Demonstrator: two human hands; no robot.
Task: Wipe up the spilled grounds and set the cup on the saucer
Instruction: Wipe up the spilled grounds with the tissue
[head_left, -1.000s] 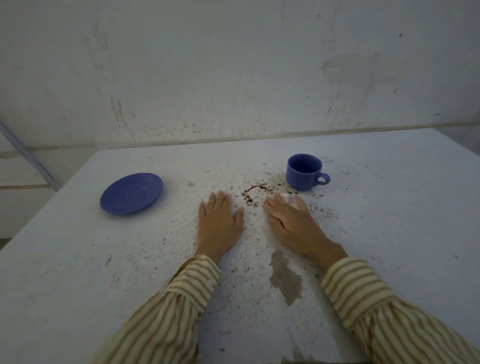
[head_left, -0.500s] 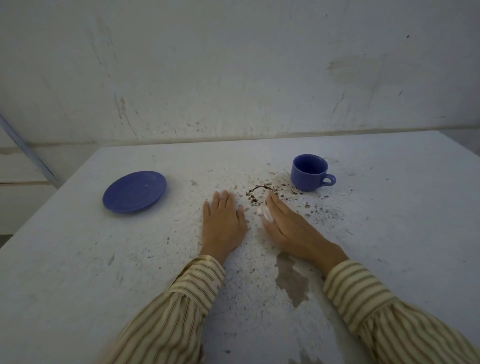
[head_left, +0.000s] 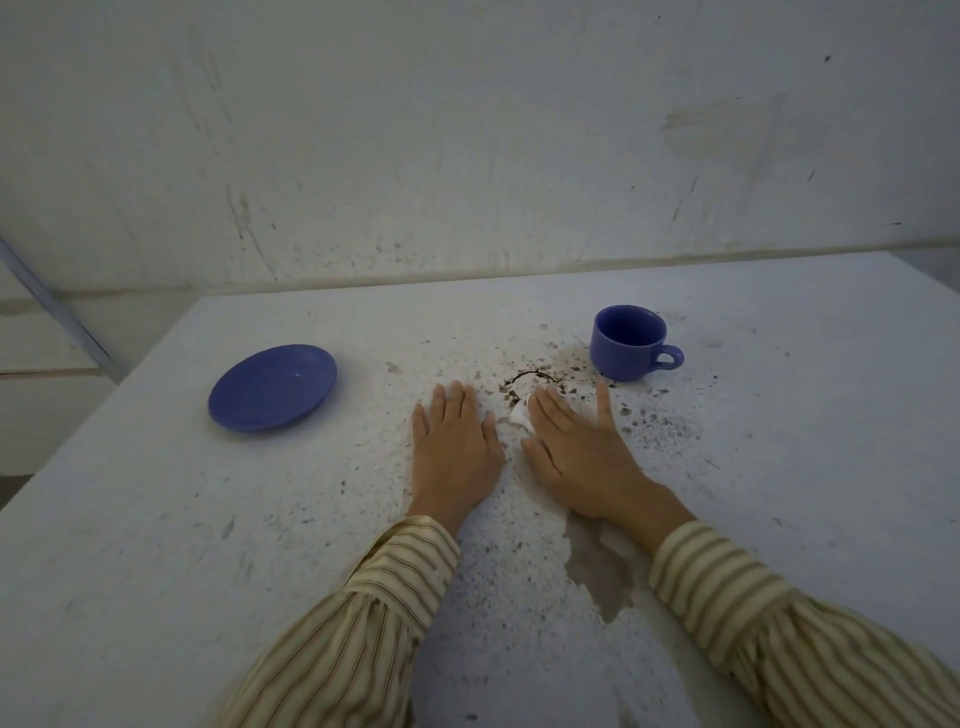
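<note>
right hand (head_left: 576, 457) flat, fingers spread, pressing a white wipe (head_left: 519, 417) (mostly hidden under the palm) | left hand (head_left: 454, 449) flat, empty | grounds (head_left: 524, 379) at 12 o'clock of the wipe, still uncleared | cup (head_left: 628, 342) at 1 o'clock, saucer (head_left: 272, 387) at 10 o'clock, well apart | wiping underway, placing not begun

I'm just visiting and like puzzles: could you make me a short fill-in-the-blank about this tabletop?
1. The blue cup stands on the ____, not on the saucer.
2. The white cloth lies under the ____ hand.
3. The left hand lies ____ on the table.
4. The cup's handle points to the person's ____.

Missing words: table; right; flat; right
</note>
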